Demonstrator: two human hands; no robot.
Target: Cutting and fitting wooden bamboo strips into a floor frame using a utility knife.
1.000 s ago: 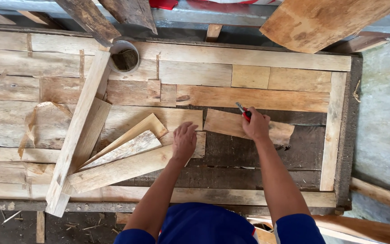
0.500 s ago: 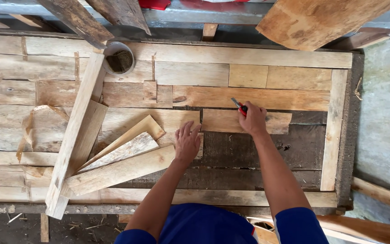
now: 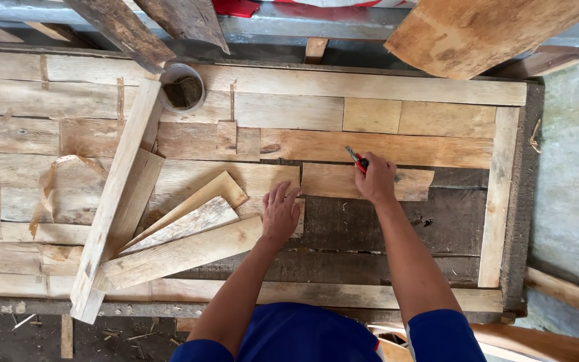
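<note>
At frame centre, left hand (image 3: 281, 213) lies flat on loose planks (image 3: 182, 231); right hand (image 3: 374, 179) grips a red tool (image 3: 356, 159) over a short board (image 3: 333, 181); cup (image 3: 182, 88) upper left.

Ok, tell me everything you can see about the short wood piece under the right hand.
The short wood piece is a pale tan, flat rectangular board with visible grain, lying level in the patchwork panel, beside a dark unfilled gap below it. The right hand rests on its middle, holding a red-handled tool near its upper edge. The left hand presses flat just off its left end.
</note>
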